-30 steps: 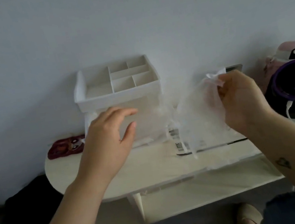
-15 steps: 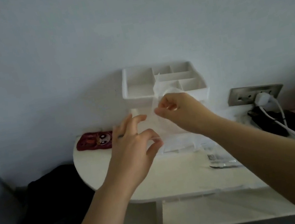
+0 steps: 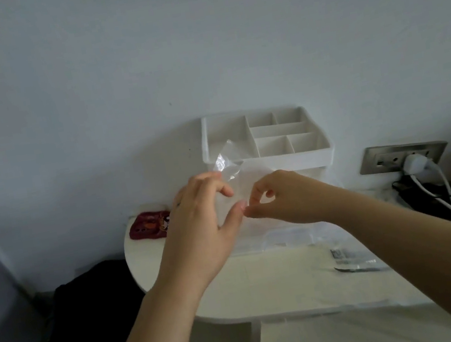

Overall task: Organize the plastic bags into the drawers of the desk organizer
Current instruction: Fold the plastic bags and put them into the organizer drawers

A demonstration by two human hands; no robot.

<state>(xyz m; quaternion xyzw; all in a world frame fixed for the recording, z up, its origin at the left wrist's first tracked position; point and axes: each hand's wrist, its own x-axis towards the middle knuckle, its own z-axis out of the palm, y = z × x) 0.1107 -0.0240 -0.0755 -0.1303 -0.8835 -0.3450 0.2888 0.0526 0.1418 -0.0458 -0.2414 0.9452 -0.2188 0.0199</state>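
Two hands (image 3: pixel 198 232) (image 3: pixel 289 202), one bag (image 3: pixel 228 161) in the grip, one organizer (image 3: pixel 291 158) behind it, one red case (image 3: pixel 147 225) left, one plug (image 3: pixel 416 164) right.

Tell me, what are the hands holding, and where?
A clear plastic bag. The right hand pinches its lower edge with the fingers; the left hand holds its left side.

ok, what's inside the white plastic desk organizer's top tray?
The white plastic desk organizer shows bare open compartments. The clear plastic bag, held by left hand and right hand, covers the big left compartment's front corner.
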